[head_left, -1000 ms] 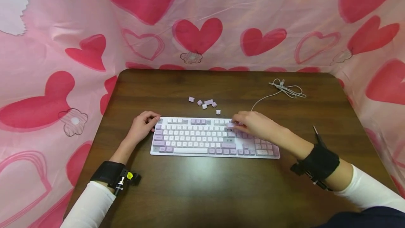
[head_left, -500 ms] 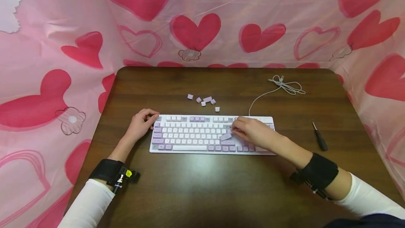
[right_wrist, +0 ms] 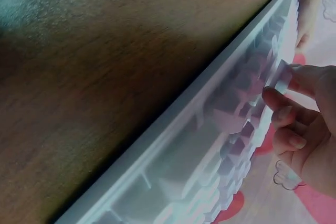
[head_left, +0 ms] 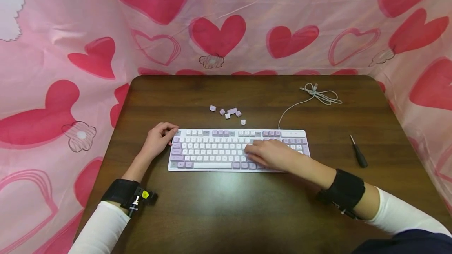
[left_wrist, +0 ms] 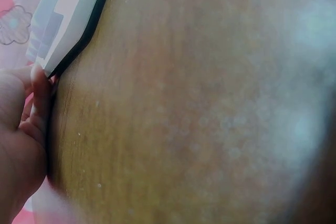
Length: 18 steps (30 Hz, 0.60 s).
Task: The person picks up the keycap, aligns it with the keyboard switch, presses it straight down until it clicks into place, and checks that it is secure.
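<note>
A white and lavender keyboard [head_left: 212, 165] lies flat on the brown table. At its far left corner my left hand [head_left: 157, 138] grips the edge, and the left wrist view shows the fingertips right at that corner of the keyboard [left_wrist: 73, 30]. Over the right part of the keys is my right hand [head_left: 273, 154], hiding several of them. Between thumb and index finger, the right hand [right_wrist: 310, 114] pinches a pale lavender keycap [right_wrist: 282, 76], close over the key rows in the right wrist view. The head view hides this keycap behind the fingers.
Behind the keyboard lie several loose keycaps [head_left: 232, 111], lavender and white. A pale cable [head_left: 294, 107] runs from the keyboard's back to a tied bundle. To the right rests a black-handled screwdriver [head_left: 359, 156]. Pink heart-patterned cloth [head_left: 254, 50] hangs around the table [head_left: 226, 207].
My right hand has moved left and nearer with the long lavender keycap, uncovering keys at the far right. The screwdriver, partly covered earlier, shows fully. The left hand holds its place.
</note>
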Available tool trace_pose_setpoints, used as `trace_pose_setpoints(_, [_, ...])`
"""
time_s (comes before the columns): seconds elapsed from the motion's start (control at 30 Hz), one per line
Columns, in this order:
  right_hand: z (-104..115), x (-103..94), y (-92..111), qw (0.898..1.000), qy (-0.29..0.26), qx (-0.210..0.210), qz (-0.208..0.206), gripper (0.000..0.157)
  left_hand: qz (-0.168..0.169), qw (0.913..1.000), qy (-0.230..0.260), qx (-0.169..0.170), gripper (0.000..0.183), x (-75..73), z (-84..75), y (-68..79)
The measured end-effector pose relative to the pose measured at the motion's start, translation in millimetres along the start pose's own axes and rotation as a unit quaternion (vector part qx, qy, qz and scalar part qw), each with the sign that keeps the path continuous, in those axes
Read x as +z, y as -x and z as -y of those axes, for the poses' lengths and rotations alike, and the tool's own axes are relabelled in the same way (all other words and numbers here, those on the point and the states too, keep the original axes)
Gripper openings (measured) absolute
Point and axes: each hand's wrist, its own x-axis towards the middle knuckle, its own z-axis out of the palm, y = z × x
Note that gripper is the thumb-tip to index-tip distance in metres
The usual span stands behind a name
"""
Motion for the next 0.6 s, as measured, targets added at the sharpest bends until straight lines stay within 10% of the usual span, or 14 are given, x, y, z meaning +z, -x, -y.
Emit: trace_pose_setpoints(0.6, [11,10.3,2,0.994,0.016,0.094,-0.061,0.024,-0.005,1.0,0.004,0.003,0.022,0.7,-0.3,0.3])
